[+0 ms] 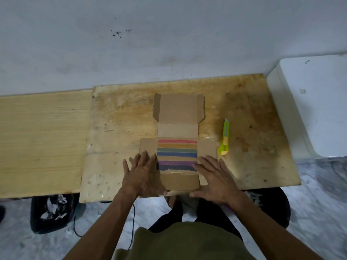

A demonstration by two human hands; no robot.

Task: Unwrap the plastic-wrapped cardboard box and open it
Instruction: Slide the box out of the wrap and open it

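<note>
Cardboard box (pixel 178 147) lies unfolded flat at the counter (pixel 116 132) front edge. Left hand (pixel 142 173) and right hand (pixel 216 177) press its side flaps, fingers (pixel 144 156) spread straight. Risk: uneven pressure may slide the box off the edge, or creased flaps may spring up.

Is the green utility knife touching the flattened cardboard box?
Apart. The head view shows a strip of bare wooden board between the utility knife and the right flap of the cardboard box.
</note>
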